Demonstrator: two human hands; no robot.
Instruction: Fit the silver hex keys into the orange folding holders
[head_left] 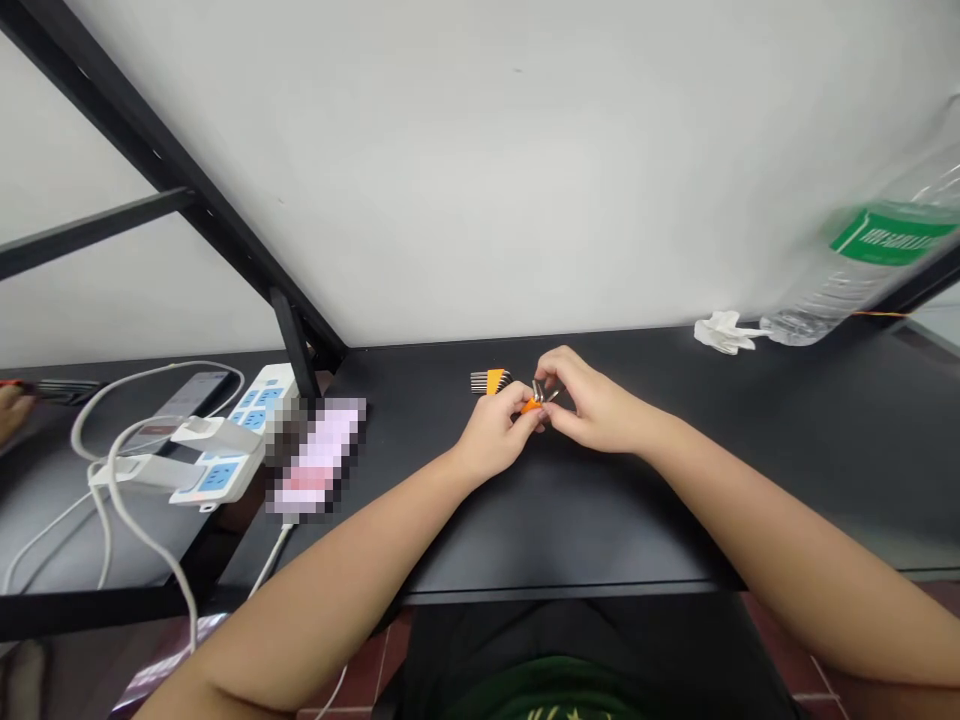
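Observation:
My left hand (496, 435) is closed around a small orange hex key holder (532, 405), which is partly hidden by the fingers. A few short metal keys stick up out of that holder. To the right of it, my right hand (596, 405) pinches a thin metal hex key (553, 396) between thumb and fingers, close to the holder; whether the key touches it I cannot tell. Just behind my left hand, a second orange holder with several hex keys (493, 382) lies on the black table (562, 520).
At the left sit a phone with a blurred screen (319, 460), a white power strip (244, 430) with chargers and loose cables, and another phone (180, 405). A person's hand (13, 410) shows at the far left. Crumpled tissue (724, 332) and a large plastic bottle (855, 260) are at the right.

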